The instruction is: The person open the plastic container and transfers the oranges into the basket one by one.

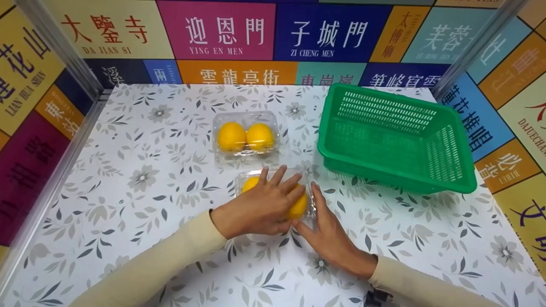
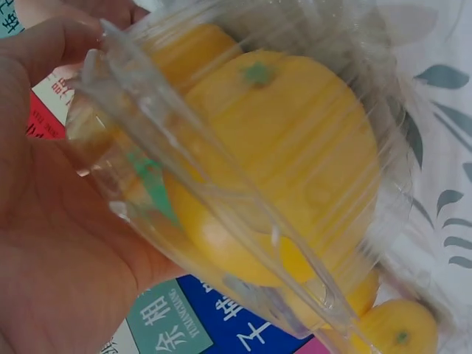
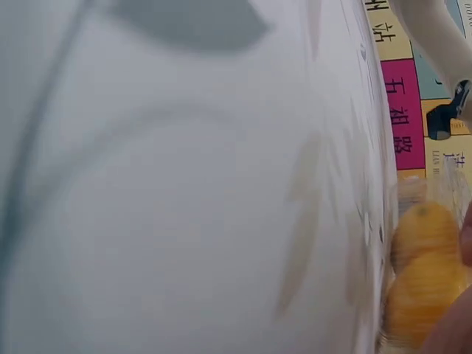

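A clear plastic box of yellow-orange fruit [image 1: 297, 208] sits on the table in front of the person. The left hand [image 1: 260, 207] lies over its top with fingers spread, covering much of it. Against the box's right side rests the right hand [image 1: 332, 238], fingers extended and thumb near the front edge. In the left wrist view, the fruit [image 2: 287, 147] shows through the clear plastic beside the palm of the left hand [image 2: 66, 221]. The right wrist view has fruit [image 3: 424, 273] at its right edge, beside part of the right hand [image 3: 453, 324].
Behind the hands stands a second clear box with two yellow-orange fruits [image 1: 231, 136]. A green plastic basket [image 1: 396, 181] stands at the right. Printed panels with writing [image 1: 226, 32] border the back and sides of the patterned table [image 1: 128, 149].
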The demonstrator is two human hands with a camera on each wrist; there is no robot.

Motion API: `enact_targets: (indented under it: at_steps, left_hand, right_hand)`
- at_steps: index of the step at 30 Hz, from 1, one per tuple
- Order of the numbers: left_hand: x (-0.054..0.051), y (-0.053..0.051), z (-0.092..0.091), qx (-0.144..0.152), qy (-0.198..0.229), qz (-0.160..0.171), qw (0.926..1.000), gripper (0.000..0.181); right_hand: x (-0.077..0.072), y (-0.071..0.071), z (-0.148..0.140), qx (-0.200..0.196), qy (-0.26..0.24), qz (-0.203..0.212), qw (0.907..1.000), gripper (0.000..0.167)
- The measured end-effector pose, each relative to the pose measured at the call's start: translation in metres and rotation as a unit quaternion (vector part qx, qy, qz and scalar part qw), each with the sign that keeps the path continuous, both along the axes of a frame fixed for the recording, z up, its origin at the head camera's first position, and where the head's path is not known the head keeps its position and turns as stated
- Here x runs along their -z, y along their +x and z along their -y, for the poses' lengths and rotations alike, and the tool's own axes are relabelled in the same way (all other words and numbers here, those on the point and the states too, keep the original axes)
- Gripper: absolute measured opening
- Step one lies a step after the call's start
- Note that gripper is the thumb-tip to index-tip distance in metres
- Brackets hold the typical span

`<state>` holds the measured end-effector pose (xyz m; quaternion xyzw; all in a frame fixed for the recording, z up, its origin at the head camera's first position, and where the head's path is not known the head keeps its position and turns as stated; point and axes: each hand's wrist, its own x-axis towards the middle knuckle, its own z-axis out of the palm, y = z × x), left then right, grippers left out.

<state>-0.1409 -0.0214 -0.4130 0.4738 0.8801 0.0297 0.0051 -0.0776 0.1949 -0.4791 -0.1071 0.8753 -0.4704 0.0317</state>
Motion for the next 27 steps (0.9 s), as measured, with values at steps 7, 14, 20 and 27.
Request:
enact_targets:
  at_steps: [7,14,20,27]
  left_hand:
    - [-0.001,-0.005,-0.002,0.014,-0.004,0.010,0.9998,0.072]
    - [0.002,-0.012,-0.006,0.023,0.010,0.019,0.9995,0.069]
    - [0.002,-0.014,-0.010,0.025,0.017,0.020,0.9993,0.066]
    - [0.003,-0.015,-0.011,0.028,0.021,0.010,0.9994,0.072]
  right_hand:
    - [0.003,0.001,0.003,-0.004,-0.033,0.000,0.9994,0.101]
    - [0.006,0.000,0.005,-0.003,-0.064,0.025,0.9976,0.099]
    - [0.007,-0.001,0.006,0.005,-0.071,0.039,0.9967,0.093]
    - [0.007,-0.001,0.006,-0.001,-0.095,0.048,0.9943,0.089]
